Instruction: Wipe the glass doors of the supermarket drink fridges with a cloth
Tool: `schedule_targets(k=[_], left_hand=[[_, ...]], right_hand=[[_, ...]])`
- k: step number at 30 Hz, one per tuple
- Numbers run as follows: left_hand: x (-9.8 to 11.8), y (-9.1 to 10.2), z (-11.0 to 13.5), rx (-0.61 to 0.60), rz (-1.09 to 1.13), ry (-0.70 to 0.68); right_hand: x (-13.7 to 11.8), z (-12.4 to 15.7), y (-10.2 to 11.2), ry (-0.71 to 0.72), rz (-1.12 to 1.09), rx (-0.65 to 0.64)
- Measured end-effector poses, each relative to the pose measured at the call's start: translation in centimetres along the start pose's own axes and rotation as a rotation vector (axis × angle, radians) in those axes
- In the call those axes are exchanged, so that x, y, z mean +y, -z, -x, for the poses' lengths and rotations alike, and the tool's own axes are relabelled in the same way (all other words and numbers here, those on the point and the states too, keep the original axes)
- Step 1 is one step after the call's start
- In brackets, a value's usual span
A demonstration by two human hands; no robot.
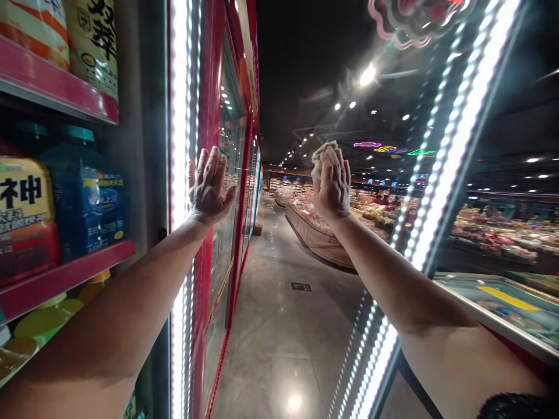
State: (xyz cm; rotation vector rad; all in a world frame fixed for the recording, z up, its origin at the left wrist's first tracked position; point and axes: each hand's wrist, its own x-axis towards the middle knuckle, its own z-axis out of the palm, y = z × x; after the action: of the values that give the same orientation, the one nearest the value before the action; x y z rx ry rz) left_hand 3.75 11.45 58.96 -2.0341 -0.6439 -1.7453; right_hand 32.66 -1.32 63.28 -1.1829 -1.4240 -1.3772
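My left hand (212,185) is stretched out with fingers apart and nothing in it. It rests on or very near the red upright frame (205,279) of the drinks cooler, beside a lit LED strip (178,105). My right hand (335,189) is raised, its fingers curled over a crumpled beige cloth (325,150). The cloth appears pressed flat against the clear glass door (305,110), which stands swung out in front of me. Bright light strips (437,174) run slantwise along that door's right side.
Bottles, among them a blue jug (87,192), stand on the red-edged shelves (65,273) at left. More red-framed glass doors (238,145) line the aisle. Through the glass show the grey floor (279,326), a wood-sided display counter (314,233) and a chest freezer (502,308) at right.
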Motion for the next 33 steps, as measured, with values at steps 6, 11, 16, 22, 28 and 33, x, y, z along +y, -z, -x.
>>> schedule_targets(k=[6,11,16,22,28,33], left_hand=[[-0.4,-0.3,0.0,-0.008,0.030,-0.005],[-0.5,-0.4,0.0,-0.005,0.017,-0.022],[-0.2,-0.3,0.0,0.020,-0.022,-0.018],[-0.1,-0.1,0.1,0.037,-0.055,-0.035],[-0.2,-0.1,0.3,0.047,-0.049,-0.044],[-0.4,-0.4,0.2,0.092,-0.008,-0.014]], right_hand=[[-5.0,-0.9,-2.4,-0.015,-0.070,0.011],[-6.2,-0.1,-1.3,0.216,-0.131,-0.204],[-6.1,-2.4,-2.1,0.036,-0.136,-0.092],[-11.1,-2.5,-4.6,0.138,-0.192,-0.082],[-10.7,-2.1,-3.6,0.374,-0.219,-0.225],[-12.5,-4.6,-4.8,0.112,-0.176,-0.068]])
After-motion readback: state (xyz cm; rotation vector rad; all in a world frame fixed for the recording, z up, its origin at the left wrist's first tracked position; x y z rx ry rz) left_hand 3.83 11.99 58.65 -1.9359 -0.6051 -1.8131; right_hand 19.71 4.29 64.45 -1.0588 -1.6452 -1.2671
